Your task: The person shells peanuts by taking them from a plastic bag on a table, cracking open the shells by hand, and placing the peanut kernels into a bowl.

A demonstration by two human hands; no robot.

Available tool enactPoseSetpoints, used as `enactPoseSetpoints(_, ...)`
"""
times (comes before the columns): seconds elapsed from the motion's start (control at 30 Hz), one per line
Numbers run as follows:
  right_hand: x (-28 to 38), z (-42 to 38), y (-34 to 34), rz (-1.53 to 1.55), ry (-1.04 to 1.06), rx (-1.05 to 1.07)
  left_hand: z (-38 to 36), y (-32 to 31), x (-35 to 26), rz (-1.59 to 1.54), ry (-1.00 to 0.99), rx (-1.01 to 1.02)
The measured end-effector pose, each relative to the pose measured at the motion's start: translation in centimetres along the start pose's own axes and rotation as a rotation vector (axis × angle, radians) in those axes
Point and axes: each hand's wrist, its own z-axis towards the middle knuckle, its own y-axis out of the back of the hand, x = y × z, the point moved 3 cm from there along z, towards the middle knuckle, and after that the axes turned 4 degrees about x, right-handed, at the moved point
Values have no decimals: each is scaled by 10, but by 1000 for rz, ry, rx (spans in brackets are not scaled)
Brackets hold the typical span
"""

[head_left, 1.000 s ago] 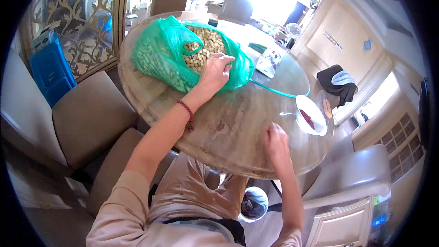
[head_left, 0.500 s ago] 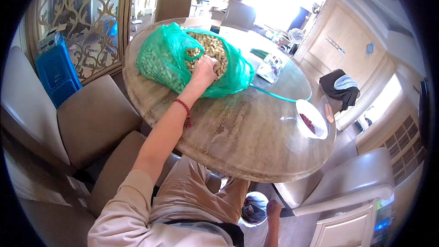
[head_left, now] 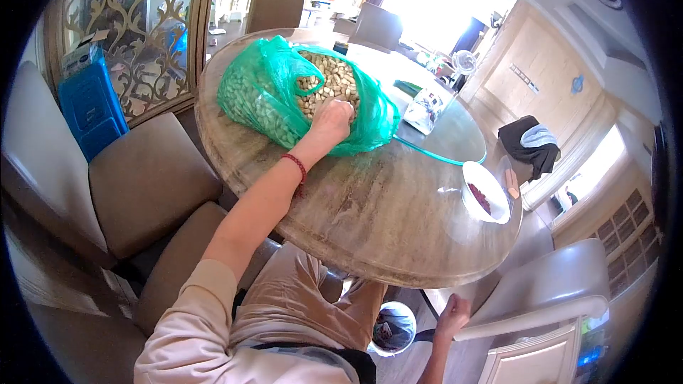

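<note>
On the round stone-topped table (head_left: 370, 220), a green plastic bag (head_left: 263, 92) is lying slumped open, heaped with peanuts (head_left: 324, 82) in their shells. The person's left hand (head_left: 333, 119) is reaching into the bag's mouth, fingers curled down among the shells; whether they are pinching any cannot be told, since the fingertips are hidden. The right hand (head_left: 453, 311) is hanging below the table edge, fingers loosely curled and holding nothing visible, just above a small bin (head_left: 393, 327) on the floor. A white bowl (head_left: 486, 193) with something dark red in it is sitting near the table's right rim, well apart from the bag.

The thin bag is probably the weak point: a hand dragging out against its soft lip could be tugging the plastic and spilling shells across the table. The bowl, so near the rim, could also be getting knocked by a rising right arm.
</note>
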Motion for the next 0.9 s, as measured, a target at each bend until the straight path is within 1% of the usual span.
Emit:
enactPoseSetpoints(0.1,54,45,17,81,70,-66,-1,6,-1,-55,-10,-48)
enactPoseSetpoints(0.17,75,76,9,168,241,-132,1,11,-2,-210,-119,-255)
enactPoseSetpoints(0.2,103,92,12,262,209,-90,2,14,-8,-209,-132,-252)
enactPoseSetpoints(0.23,112,108,2,273,258,-93,-2,19,-17,-435,-158,-265)
enactPoseSetpoints(0.27,123,124,-9,329,246,-45,-7,23,-26,-662,-182,-271)
enactPoseSetpoints(0.3,135,140,-22,384,231,1,-10,20,-35,-643,-207,-220)
enactPoseSetpoints(0.33,145,154,-37,373,214,60,-15,18,-45,-646,-223,-205)
enactPoseSetpoints(0.37,154,168,-56,486,297,55,-19,15,-56,-717,-224,-116)
enactPoseSetpoints(0.4,158,179,-86,612,308,69,-23,11,-67,-786,-225,-26)
enactPoseSetpoints(0.43,164,187,-109,741,321,81,-27,8,-76,-765,-190,21)
enactPoseSetpoints(0.5,182,192,-139,1079,-71,576,-32,-4,-82,-771,-188,58)
enactPoseSetpoints(0.53,186,191,-146,1092,-83,562,-33,-7,-83,-776,-172,77)
enactPoseSetpoints(0.6,197,186,-159,1242,-99,761,-34,-9,-82,-729,-184,85)
enactPoseSetpoints(0.7,198,176,-161,1275,-130,780,-33,-14,-79,-693,-157,68)
enactPoseSetpoints(0.8,199,175,-162,1280,-96,778,-33,-21,-83,-661,-199,51)
enactPoseSetpoints(0.87,199,175,-163,1272,-94,769,-34,-22,-86,-607,-301,30)
enactPoseSetpoints(0.9,200,176,-163,1269,-90,756,-35,-22,-87,-606,-298,27)
